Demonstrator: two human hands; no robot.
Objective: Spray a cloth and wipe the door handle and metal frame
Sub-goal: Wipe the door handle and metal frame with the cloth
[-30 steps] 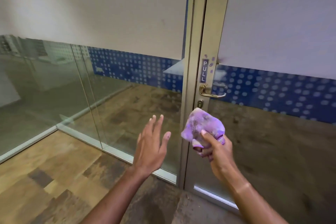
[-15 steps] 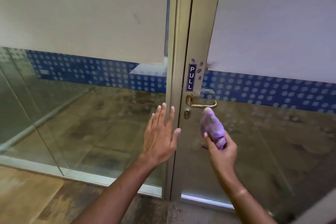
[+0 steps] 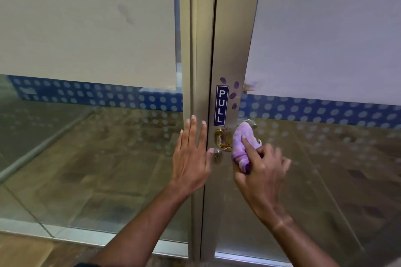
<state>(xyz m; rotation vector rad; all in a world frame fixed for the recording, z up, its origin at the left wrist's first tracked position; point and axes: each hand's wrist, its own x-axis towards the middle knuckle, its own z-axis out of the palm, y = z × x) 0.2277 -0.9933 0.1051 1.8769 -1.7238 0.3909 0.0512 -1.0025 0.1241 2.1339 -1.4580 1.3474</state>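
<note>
A brass door handle (image 3: 221, 139) sits on the metal frame (image 3: 233, 34) of a glass door, under a blue PULL sticker (image 3: 221, 105). My right hand (image 3: 259, 171) grips a bunched purple cloth (image 3: 243, 144) and presses it onto the handle's lever, covering most of it. My left hand (image 3: 192, 156) lies flat with fingers spread on the fixed frame post (image 3: 195, 50) just left of the door gap, thumb near the keyhole (image 3: 217, 155). Purple smudges (image 3: 233, 93) mark the frame beside the sticker.
Frosted film covers the upper glass on both sides, with a blue dotted band (image 3: 86, 96) below it. A clear glass panel (image 3: 65, 158) stands left of the post. Wood-pattern floor (image 3: 26, 249) shows at the lower left.
I have come closer to the door. My right hand carried the cloth up onto the handle, and my left hand moved forward to rest on the frame post.
</note>
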